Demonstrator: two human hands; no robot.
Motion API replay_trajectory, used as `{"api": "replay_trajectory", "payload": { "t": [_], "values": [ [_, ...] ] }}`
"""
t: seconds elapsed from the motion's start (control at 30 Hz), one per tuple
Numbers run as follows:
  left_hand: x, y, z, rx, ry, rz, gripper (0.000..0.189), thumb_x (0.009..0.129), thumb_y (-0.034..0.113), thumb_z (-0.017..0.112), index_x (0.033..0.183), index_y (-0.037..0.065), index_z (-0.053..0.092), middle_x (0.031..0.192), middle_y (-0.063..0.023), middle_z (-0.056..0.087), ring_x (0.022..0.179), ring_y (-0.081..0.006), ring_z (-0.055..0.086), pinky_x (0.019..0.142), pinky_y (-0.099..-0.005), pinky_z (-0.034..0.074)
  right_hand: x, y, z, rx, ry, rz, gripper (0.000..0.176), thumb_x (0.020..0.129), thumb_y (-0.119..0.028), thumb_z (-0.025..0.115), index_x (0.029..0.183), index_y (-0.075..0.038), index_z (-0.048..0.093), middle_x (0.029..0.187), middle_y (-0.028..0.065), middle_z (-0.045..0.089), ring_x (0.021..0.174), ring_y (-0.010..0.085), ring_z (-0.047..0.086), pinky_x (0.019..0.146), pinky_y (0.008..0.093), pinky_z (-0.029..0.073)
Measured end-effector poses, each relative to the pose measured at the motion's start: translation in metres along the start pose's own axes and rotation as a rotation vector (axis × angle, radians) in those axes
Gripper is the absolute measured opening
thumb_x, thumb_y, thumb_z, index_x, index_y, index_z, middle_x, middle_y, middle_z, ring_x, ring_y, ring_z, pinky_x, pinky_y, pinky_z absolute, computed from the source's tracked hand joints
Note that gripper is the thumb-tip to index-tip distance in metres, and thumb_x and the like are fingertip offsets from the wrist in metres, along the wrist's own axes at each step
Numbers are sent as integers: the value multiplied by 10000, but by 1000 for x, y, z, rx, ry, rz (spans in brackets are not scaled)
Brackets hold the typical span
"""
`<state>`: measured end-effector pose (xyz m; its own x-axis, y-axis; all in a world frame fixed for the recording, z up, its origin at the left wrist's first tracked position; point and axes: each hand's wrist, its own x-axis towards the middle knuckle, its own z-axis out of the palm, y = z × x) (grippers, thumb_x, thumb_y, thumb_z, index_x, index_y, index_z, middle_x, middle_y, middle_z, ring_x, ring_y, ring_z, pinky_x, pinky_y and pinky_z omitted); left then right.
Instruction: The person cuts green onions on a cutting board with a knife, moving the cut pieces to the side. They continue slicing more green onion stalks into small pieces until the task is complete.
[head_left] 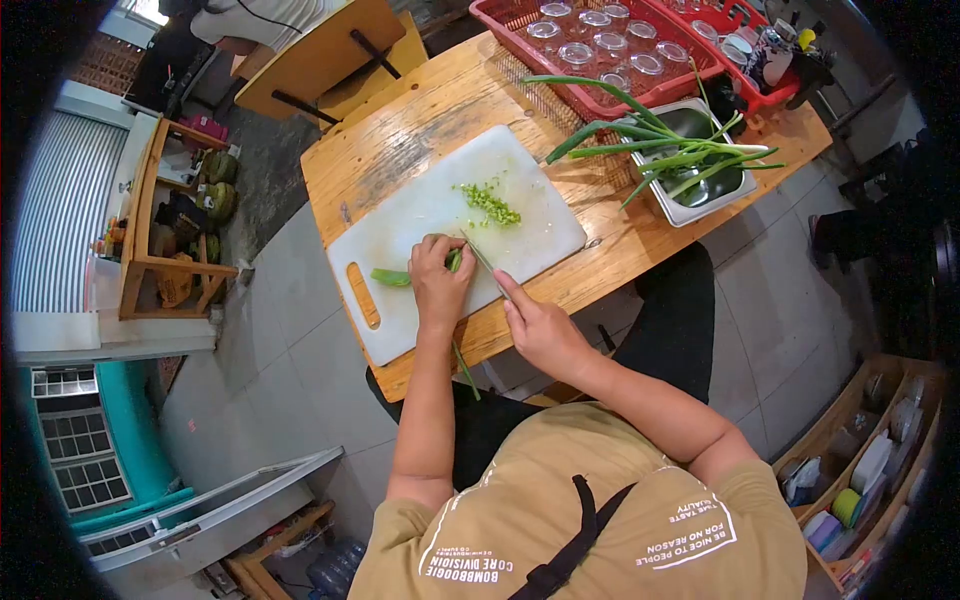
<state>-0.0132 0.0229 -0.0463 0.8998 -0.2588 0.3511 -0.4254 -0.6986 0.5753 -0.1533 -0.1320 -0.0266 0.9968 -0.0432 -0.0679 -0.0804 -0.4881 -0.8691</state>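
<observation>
On the wooden table (620, 265) lies a white cutting board (400, 225). My left hand (440, 280) presses a green vegetable (391, 277) down on the board, its fingers curled over one end. A knife (480, 253) is in my right hand (540, 330), its blade beside the left fingertips. Small chopped green pieces (489, 204) form a pile just beyond the blade. A long green stalk (466, 372) hangs over the table's near edge below my left hand.
Long green onions (660, 145) lie across a metal container (744, 186) at the right. Behind it a red crate (505, 30) holds several upturned glasses (610, 42). A wooden chair (300, 60) and a seated person's sleeve (240, 22) are beyond the table.
</observation>
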Motion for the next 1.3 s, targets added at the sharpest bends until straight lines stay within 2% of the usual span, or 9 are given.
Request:
{"api": "replay_trajectory", "payload": {
  "t": [0.1, 0.17, 0.47, 0.6, 0.67, 0.9, 1.3],
  "values": [
    [0, 0, -1, 4, -1, 2, 136, 905, 159, 780, 966, 40, 754, 991, -103, 688, 984, -313, 636, 907, -438, 516, 11, 1, 6, -2, 6, -8, 567, 1098, -198, 546, 1649, -139, 429, 734, 313, 658, 689, 522, 667, 658, 611, 523],
    [0, 1, -2, -1, 2, -8, 137, 903, 159, 780, 960, 37, 754, 985, -105, 684, 983, -315, 635, 905, -440, 516, 4, -3, 1, -8, 13, 0, 546, 1122, -205, 533, 1657, -160, 433, 730, 283, 651, 681, 480, 672, 667, 552, 527],
    [-1, -1, 0, -5, 7, 1, 149, 899, 170, 777, 943, 30, 748, 959, -117, 669, 957, -329, 624, 885, -446, 513, -29, -6, -21, 140, 19, 47, 549, 1134, -164, 532, 1671, -141, 423, 738, 257, 633, 691, 419, 682, 697, 476, 542],
    [-1, -1, -1, 10, -1, -3, 140, 895, 164, 771, 944, 35, 747, 956, -116, 664, 956, -326, 623, 887, -446, 510, -27, -1, -8, 146, 66, -38, 548, 1131, -161, 539, 1668, -140, 430, 744, 261, 633, 680, 417, 669, 685, 480, 534],
    [-1, -2, 0, 14, 5, -3, 135, 892, 158, 768, 947, 36, 748, 959, -115, 665, 955, -327, 623, 888, -445, 511, -27, -3, -7, 127, 23, -52, 550, 1128, -198, 531, 1662, -127, 415, 848, 337, 684, 795, 530, 687, 714, 589, 532],
    [-1, -1, 0, -8, 11, 3, 119, 886, 135, 760, 946, 35, 738, 974, -111, 670, 963, -328, 623, 897, -442, 511, -24, -3, -6, 132, 38, -64, 552, 1127, -204, 532, 1661, -125, 417, 846, 333, 683, 786, 526, 684, 720, 590, 531],
    [0, -2, -3, -31, -29, -8, 131, 888, 131, 767, 950, 22, 731, 1005, -117, 682, 1008, -331, 634, 920, -444, 513, 8, -5, -7, 196, -51, 46, 501, 1118, -212, 541, 1609, -126, 487, 803, 319, 672, 728, 508, 683, 684, 586, 529]
  ]
}}
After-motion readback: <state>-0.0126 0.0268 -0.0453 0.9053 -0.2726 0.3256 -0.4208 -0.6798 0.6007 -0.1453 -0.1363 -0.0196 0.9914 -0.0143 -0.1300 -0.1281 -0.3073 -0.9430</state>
